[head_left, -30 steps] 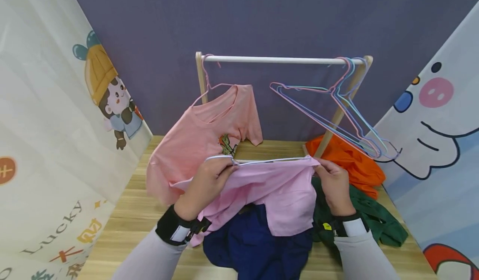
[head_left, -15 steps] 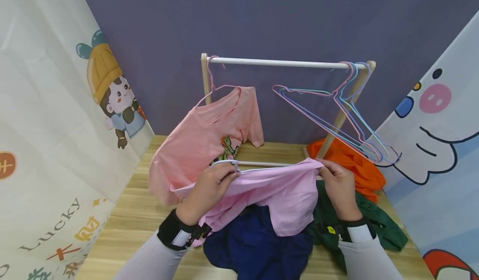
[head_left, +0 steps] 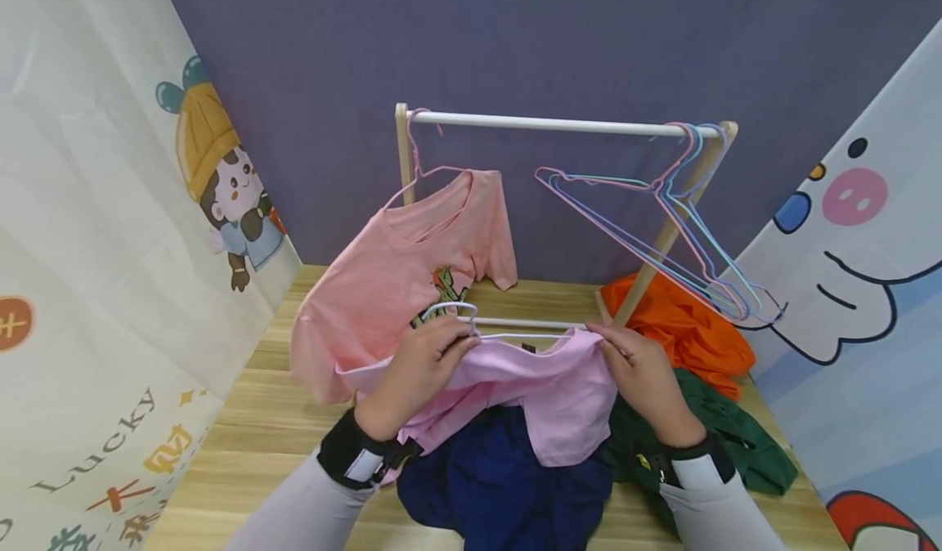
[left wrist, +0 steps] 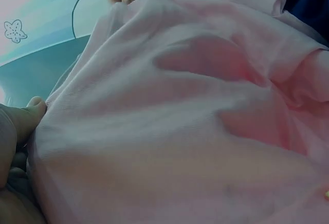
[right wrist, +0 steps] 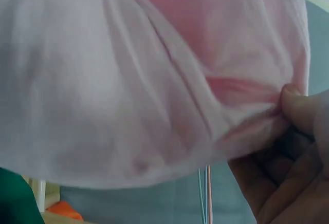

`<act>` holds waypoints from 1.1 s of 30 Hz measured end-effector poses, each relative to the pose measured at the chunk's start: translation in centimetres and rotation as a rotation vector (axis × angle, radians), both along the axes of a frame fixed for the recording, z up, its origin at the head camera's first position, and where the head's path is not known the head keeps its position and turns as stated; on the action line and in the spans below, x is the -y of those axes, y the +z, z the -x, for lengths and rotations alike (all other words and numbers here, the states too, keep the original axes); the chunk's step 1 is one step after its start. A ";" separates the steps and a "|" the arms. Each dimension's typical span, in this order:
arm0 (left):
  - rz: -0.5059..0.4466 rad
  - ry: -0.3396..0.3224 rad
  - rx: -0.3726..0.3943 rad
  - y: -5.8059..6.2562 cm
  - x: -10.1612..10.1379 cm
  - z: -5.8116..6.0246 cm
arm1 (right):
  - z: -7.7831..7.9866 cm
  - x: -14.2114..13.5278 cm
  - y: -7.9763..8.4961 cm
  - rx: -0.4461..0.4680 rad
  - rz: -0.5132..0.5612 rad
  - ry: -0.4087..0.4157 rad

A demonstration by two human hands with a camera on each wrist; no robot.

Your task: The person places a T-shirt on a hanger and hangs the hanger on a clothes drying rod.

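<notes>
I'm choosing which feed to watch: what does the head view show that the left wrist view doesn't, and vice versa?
Head view only: the rack, the coloured hangers near its right end, the orange garment and the green garment.

Left wrist view only: a small star drawing.

Both: the pink shirt, the navy garment, and the left hand and right hand, each only partly visible at the wrist camera.

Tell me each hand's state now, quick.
Left hand: closed, pinching the light pink fabric garment by the hook of the thin whitish hanger.
Right hand: closed, pinching that same garment.
</notes>
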State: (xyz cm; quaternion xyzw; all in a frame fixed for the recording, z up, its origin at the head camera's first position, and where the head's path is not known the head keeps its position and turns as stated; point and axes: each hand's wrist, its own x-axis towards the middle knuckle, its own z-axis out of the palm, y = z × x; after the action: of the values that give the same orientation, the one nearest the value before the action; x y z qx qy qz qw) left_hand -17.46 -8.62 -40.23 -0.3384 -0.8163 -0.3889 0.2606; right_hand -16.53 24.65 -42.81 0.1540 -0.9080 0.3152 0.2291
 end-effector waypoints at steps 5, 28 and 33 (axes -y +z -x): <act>0.019 0.012 0.012 0.0 -0.2 0.0 | -0.1 1.3 -0.7 -0.046 -0.072 0.042; 0.142 -0.104 -0.044 -0.9 -2.3 -0.6 | -1.6 8.0 0.1 -0.268 -0.148 0.271; 0.149 -0.087 -0.112 -1.2 -2.9 -0.7 | -1.7 8.7 0.3 -0.280 -0.146 0.293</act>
State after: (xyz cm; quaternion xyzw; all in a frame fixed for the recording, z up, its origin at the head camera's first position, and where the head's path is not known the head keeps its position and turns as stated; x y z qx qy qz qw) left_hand -16.73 -5.73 -41.47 -0.4132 -0.8117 -0.3183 0.2628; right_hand -14.79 15.99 -42.53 0.3429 -0.8555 0.2543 0.2930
